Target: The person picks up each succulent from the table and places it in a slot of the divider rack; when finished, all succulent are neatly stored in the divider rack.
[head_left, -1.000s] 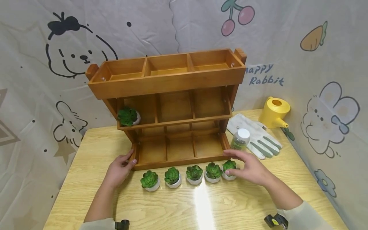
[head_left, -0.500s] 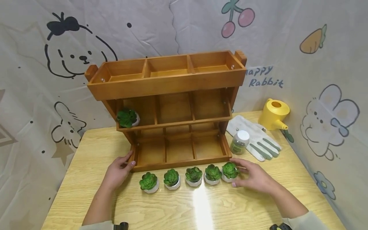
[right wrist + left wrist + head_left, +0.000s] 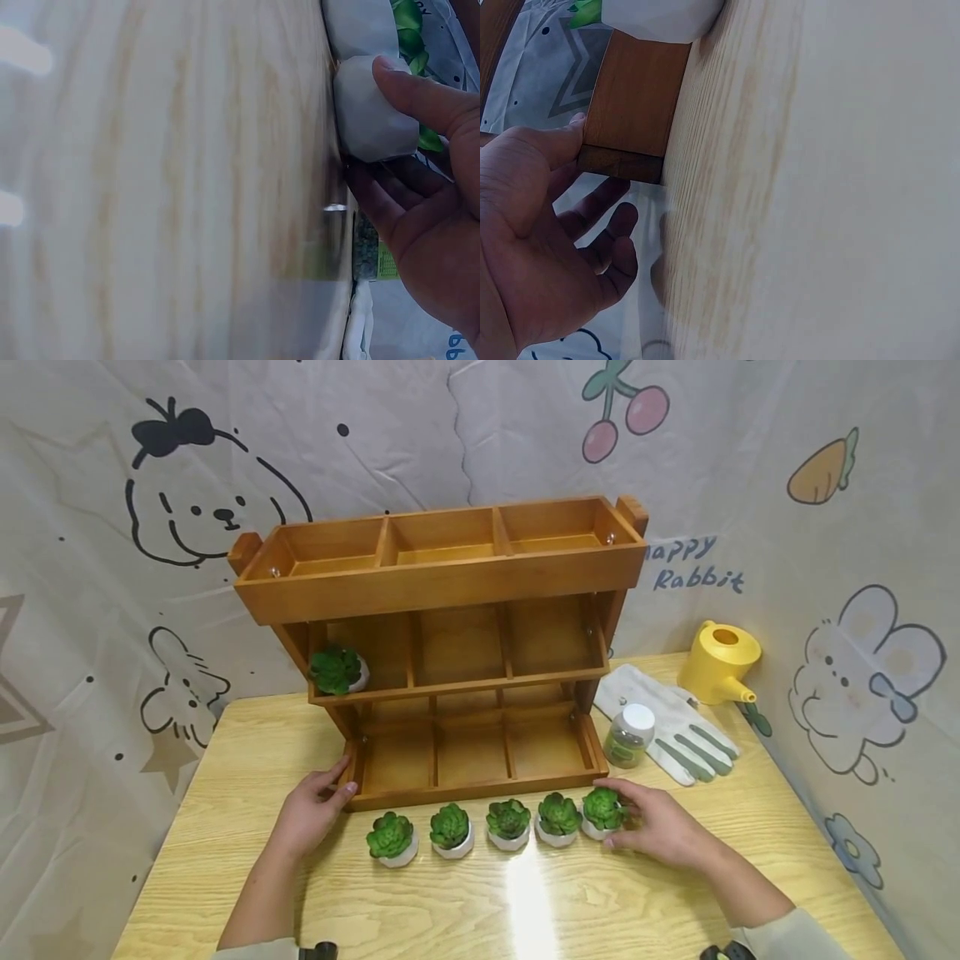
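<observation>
A three-tier wooden shelf (image 3: pixel 441 597) stands on the table, each tier split into three compartments. My left hand (image 3: pixel 309 814) grips the lower left corner of its bottom tier; in the left wrist view the thumb lies against the wood (image 3: pixel 634 97). Before the shelf is a row of several potted succulents in white pots. My right hand (image 3: pixel 663 825) holds the rightmost potted succulent (image 3: pixel 602 810), thumb on the near side of the white pot (image 3: pixel 375 109) and fingers round the other side. Another potted succulent (image 3: pixel 336 670) sits tilted in the middle tier's left compartment.
Right of the shelf are a clear jar with a white lid (image 3: pixel 630 737), a white glove with green stripes (image 3: pixel 678 731) and a yellow watering can (image 3: pixel 718 662). A printed cloth (image 3: pixel 495 435) hangs behind and along the sides. Bare table (image 3: pixel 420 910) lies in front.
My right hand has lowered from above the rightmost potted succulent to its right side, and its fingers have closed round the pot. My left hand stays at the shelf corner.
</observation>
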Motion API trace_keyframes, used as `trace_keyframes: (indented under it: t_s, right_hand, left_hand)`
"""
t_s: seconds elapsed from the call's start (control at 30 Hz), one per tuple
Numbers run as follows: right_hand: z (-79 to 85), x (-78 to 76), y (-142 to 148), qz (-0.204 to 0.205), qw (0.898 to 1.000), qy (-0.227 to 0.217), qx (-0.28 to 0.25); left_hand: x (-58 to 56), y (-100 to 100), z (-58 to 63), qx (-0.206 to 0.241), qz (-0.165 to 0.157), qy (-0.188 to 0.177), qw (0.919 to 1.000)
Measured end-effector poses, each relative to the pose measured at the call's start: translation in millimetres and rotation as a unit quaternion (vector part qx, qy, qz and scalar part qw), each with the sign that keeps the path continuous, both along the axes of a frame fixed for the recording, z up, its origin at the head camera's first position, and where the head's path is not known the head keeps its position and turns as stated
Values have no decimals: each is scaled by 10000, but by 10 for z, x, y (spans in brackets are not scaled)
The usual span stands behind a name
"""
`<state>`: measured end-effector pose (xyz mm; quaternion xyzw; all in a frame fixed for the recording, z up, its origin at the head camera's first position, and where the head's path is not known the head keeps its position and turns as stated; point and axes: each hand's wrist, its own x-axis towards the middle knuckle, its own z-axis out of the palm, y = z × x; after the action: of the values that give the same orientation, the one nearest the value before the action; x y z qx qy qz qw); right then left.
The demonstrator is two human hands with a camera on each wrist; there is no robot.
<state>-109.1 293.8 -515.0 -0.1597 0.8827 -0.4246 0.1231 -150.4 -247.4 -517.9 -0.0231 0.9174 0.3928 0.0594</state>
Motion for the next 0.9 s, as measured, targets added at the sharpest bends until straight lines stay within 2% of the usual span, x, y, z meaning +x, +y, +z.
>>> trace_keyframes:
  t_s: [0.43, 0.9]
  right_hand:
    - [40, -40, 39, 230, 9996, 125, 87]
    - [135, -14, 54, 347, 9992, 162, 92]
  left_hand:
    - [-10, 20, 16, 43, 41, -2, 10000]
    - [-2, 5, -6, 49, 54, -98, 9999]
